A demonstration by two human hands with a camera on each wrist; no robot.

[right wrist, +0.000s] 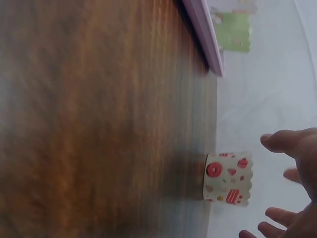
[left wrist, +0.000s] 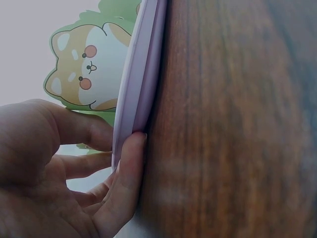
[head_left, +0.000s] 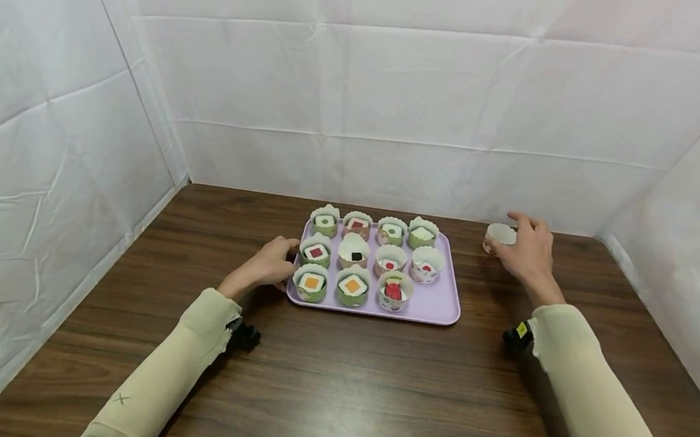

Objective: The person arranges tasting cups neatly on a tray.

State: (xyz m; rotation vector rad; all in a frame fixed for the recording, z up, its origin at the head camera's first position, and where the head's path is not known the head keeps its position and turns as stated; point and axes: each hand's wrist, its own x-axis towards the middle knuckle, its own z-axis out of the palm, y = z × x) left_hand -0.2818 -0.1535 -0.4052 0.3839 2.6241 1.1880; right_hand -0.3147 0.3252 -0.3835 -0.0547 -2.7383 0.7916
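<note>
A lilac tray (head_left: pixel 442 307) carries several paper cups, with sushi-like pieces inside, such as an orange-centred square (head_left: pixel 312 283) and a red-topped piece (head_left: pixel 393 290). My left hand (head_left: pixel 274 262) grips the tray's left edge, digits at its rim in the left wrist view, beside a green cup with a cartoon dog (left wrist: pixel 94 67). To the tray's right, a white paper cup (right wrist: pixel 228 178) with red sweets printed on it stands upright on the table. My right hand (head_left: pixel 528 250) is spread around that cup's upper part, fingers apart; in the right wrist view they hover just off its scalloped rim.
The dark wood table (head_left: pixel 350 376) reaches back to a white sheet wall (head_left: pixel 407 113), with more white sheeting on the left (head_left: pixel 52 154) and right (head_left: pixel 694 239). Dark wrist cameras sit at both cuffs. Bare tray surface shows at the front right corner.
</note>
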